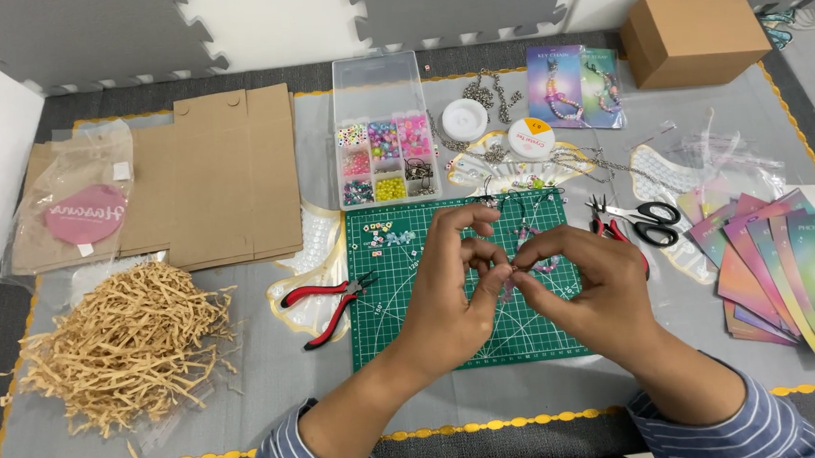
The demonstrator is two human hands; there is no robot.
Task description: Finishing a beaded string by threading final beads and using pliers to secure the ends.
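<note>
Beaded strand (pixel 526 250): we see it hanging between our two hands above the green cutting mat (pixel 386 339), too small to tell its beads apart.
Left hand (pixel 454 287): our fingers are curled, thumb and forefinger pinched on the strand's near end.
Right hand (pixel 590 288): our fingertips are closed on the same strand, touching the left fingertips.
Sleeves (pixel 721 427): we wear blue striped cuffs at the near table edge.
Paper shreds (pixel 127 345): a tan heap lies well left of the mat.
Red pliers (pixel 327 305): they lie just left of the mat.
Loose beads (pixel 391 233): a few letter beads sit on the mat's far left corner.
Scissors (pixel 647 222): black-handled, they lie right of the mat, beside another red-handled tool.
Colour cards (pixel 787 267): we see a fanned stack at the right.
Bead box (pixel 386 155): a clear compartment box, lid up, stands beyond the mat.
Cord spools (pixel 465 119): two white spools rest beside chains, right of the box.
Flat cardboard (pixel 206 175): it lies far left.
Brown box (pixel 693 37): closed, at the far right.
</note>
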